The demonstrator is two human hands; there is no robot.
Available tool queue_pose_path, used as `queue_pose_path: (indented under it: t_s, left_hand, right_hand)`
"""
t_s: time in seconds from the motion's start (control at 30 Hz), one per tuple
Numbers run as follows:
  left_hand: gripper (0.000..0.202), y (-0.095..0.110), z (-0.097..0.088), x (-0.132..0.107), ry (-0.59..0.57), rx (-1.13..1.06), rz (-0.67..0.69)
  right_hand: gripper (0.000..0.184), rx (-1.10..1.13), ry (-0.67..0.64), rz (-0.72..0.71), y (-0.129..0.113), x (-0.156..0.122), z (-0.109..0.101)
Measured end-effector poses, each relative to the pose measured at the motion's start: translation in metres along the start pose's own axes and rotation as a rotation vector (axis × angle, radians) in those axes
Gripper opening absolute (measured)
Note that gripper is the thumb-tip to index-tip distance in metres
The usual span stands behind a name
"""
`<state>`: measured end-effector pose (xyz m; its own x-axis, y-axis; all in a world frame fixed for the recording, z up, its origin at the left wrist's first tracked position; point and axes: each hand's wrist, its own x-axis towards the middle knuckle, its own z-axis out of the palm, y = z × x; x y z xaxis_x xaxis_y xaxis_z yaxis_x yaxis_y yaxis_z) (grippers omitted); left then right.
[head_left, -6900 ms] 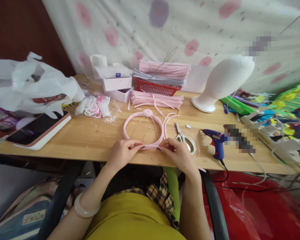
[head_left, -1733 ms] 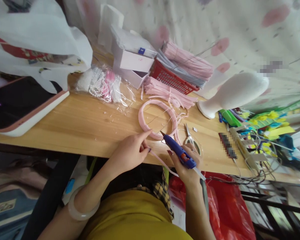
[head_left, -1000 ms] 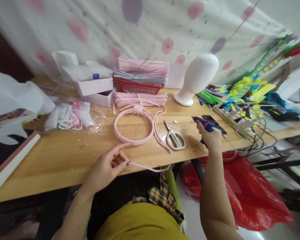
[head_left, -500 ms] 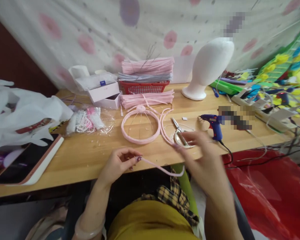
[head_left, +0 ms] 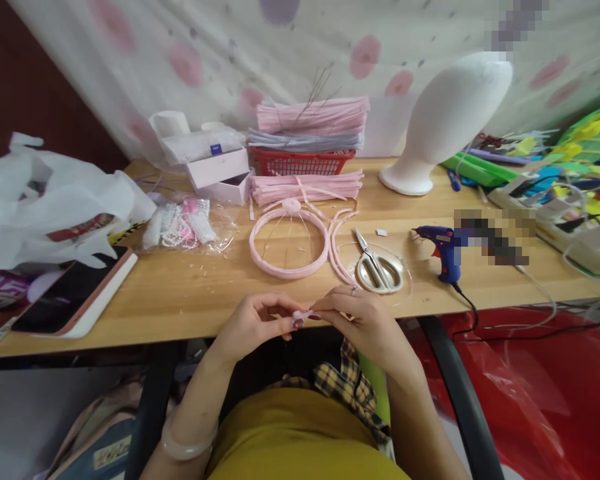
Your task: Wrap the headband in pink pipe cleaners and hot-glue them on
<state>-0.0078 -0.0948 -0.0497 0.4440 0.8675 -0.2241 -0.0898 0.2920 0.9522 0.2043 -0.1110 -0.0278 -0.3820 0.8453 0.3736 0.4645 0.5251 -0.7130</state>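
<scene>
My left hand (head_left: 253, 323) and my right hand (head_left: 363, 320) meet at the table's front edge, both pinched on a thin pink strip (head_left: 303, 315) that is curled up between the fingertips. A pink hoop (head_left: 289, 240) with thin wires across it lies on the wooden table (head_left: 180, 293) just beyond my hands. Scissors (head_left: 375, 263) rest on a clear round reel to the hoop's right. The blue glue gun (head_left: 443, 247) stands on the table further right, out of my hands.
Pink strip bundles (head_left: 307, 187) and a red basket (head_left: 300, 160) sit behind the hoop. White boxes (head_left: 215, 167), a bag of beads (head_left: 183, 223), a white plastic bag (head_left: 55, 200) and a tablet (head_left: 75, 293) lie left. A foam head (head_left: 450, 113), cables and coloured paper fill the right.
My right hand set the glue gun down on the table at the right and came back to the strip. Both hands now pinch the strip, which has been curled up small.
</scene>
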Motion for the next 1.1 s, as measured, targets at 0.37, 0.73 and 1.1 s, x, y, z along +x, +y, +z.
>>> queue_pose_path:
  t_s: [0.37, 0.73, 1.1]
  left_hand:
    - [0.024, -0.003, 0.0, 0.003, -0.086, -0.181, -0.056]
    - [0.032, 0.002, -0.001, 0.003, -0.099, -0.248, -0.085]
    - [0.038, 0.003, -0.008, 0.005, 0.035, -0.281, -0.086]
  right_hand:
    - [0.016, 0.005, -0.008, -0.109, 0.002, 0.004, -0.002]
    - [0.02, -0.021, -0.025, -0.127, -0.002, 0.006, 0.001]
    - [0.01, 0.07, -0.016, 0.168, 0.008, 0.007, 0.0]
